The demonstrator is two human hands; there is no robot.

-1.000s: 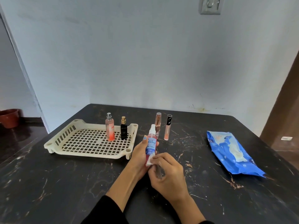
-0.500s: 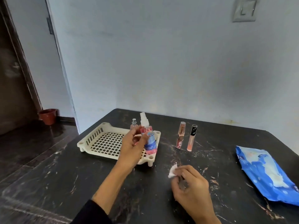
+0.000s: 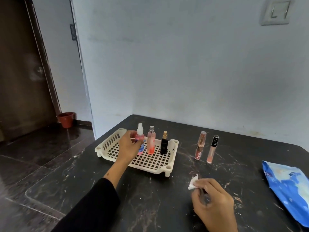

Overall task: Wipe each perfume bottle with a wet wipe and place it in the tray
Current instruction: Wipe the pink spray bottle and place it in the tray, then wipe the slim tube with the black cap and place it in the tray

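Spray bottle (image 3: 140, 139) stands upright in the tray (image 3: 168, 167), left of the pink bottle (image 3: 151, 142) and black bottle (image 3: 164, 144). Left hand (image 3: 127, 145) has its fingers curled round it. Right hand (image 3: 211, 200) rests on the table (image 3: 150, 206), pinching a wipe (image 3: 193, 182). Two tubes (image 3: 206, 147) stand outside the tray, pack (image 3: 289, 188) off to the right.

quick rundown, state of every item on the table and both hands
spray bottle: upright in tray, left hand grips it
pink bottle: upright in tray
black bottle: upright in tray
tray: on table, holds three bottles
two slim bottles: upright on table, outside tray
wipe: pinched by right hand
wipes pack: lying flat
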